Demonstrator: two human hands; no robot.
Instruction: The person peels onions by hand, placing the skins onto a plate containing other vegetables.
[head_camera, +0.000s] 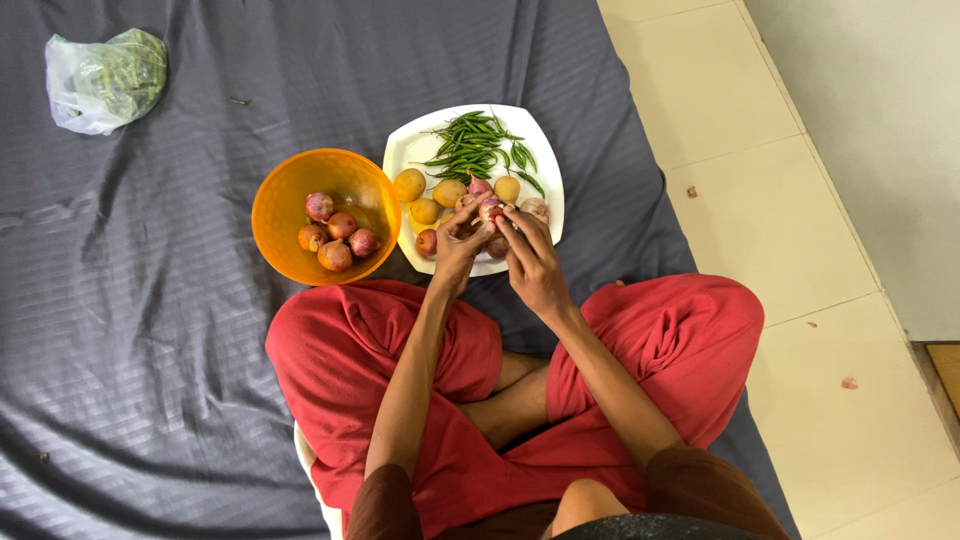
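Both my hands meet over the near edge of a white square plate (412, 152). My left hand (457, 240) and my right hand (531, 258) together grip a small reddish onion (491, 211) between their fingertips. On the plate lie a heap of green chillies (478, 145), several small yellow potatoes (409, 185) and a few more onions (427, 242). To the left of the plate stands an orange bowl (290, 185) holding several red onions (336, 255).
I sit cross-legged in red trousers (340, 350) on a dark grey striped sheet (150, 300). A clear plastic bag of green vegetables (107, 80) lies at the far left. Cream floor tiles (800, 250) with a few peel scraps run along the right.
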